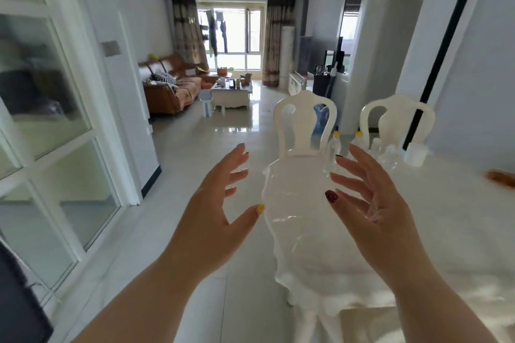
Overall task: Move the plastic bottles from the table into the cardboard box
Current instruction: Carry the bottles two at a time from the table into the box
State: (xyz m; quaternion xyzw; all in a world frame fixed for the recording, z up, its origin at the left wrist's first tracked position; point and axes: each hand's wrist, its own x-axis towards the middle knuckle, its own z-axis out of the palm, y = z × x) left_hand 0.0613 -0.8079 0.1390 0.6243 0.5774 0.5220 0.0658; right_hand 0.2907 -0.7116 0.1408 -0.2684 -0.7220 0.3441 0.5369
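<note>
Both my hands are raised in front of me with fingers spread and nothing in them. My left hand (220, 203) hovers over the floor left of the table. My right hand (370, 203) is above the white table (446, 231). Several clear plastic bottles stand at the table's far edge: one with a yellow cap (333, 150), another yellow-capped one (359, 140), and clear ones (390, 157) beside a white container (417, 154). No cardboard box is in view.
Two white chairs (305, 122) (397, 120) stand at the table's far side. A glass-paned door (50, 120) lines the left. Tiled floor (223, 133) runs to a sofa (170, 86) and coffee table (232, 92). An orange object (500, 177) lies at the table's right edge.
</note>
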